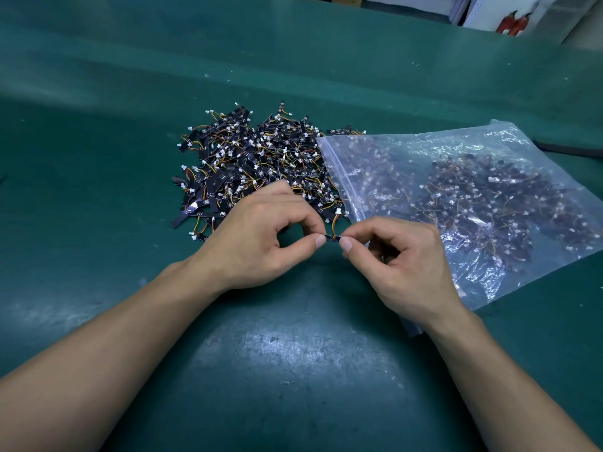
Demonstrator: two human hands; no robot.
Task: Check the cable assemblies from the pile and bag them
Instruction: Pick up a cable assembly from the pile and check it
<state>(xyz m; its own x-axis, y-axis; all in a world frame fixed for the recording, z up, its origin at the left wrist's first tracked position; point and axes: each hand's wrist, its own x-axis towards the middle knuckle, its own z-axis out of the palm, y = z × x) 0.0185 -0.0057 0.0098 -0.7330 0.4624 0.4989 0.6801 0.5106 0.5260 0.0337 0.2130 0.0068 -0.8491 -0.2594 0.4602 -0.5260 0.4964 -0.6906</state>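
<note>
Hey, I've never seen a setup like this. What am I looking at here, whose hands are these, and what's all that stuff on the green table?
There is no machine here. A person works with bare hands, and the only picture comes from a camera worn on their head, looking forward and down. On the green mat lies a pile of cable assemblies: small black boards with coloured wires and white connectors. To its right lies a clear zip bag, already holding many of them. The left hand and right hand each pinch one end of a single cable assembly just in front of the pile, probably to check it before bagging.
</note>
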